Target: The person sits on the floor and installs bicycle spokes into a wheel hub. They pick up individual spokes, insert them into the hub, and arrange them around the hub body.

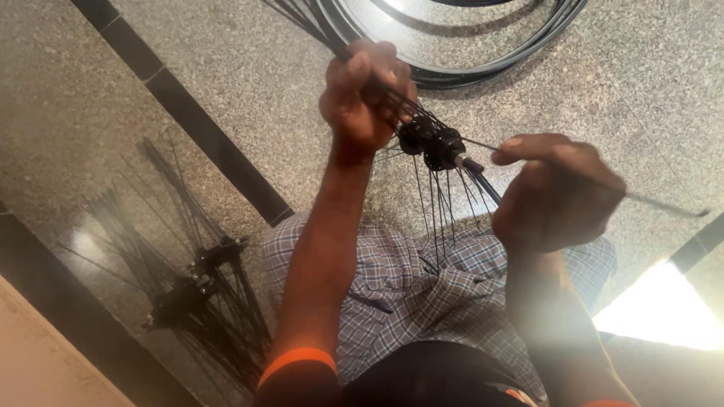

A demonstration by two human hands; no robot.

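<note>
A black wheel hub (431, 143) with several thin black spokes hanging from it is held up in front of me. My left hand (363, 94) is closed around a bundle of the hub's spokes just left of the hub. My right hand (556, 192) pinches a single loose spoke (664, 205) that runs from the hub out to the right. More spokes dangle down over my checked shirt (407, 294).
A black wheel rim (483, 69) lies on the speckled stone floor (603, 83) at the top. Two more hubs with spokes (197, 286) lie on the floor at lower left. Dark floor strips (204, 136) cross diagonally. A bright sunlit patch (664, 309) sits at right.
</note>
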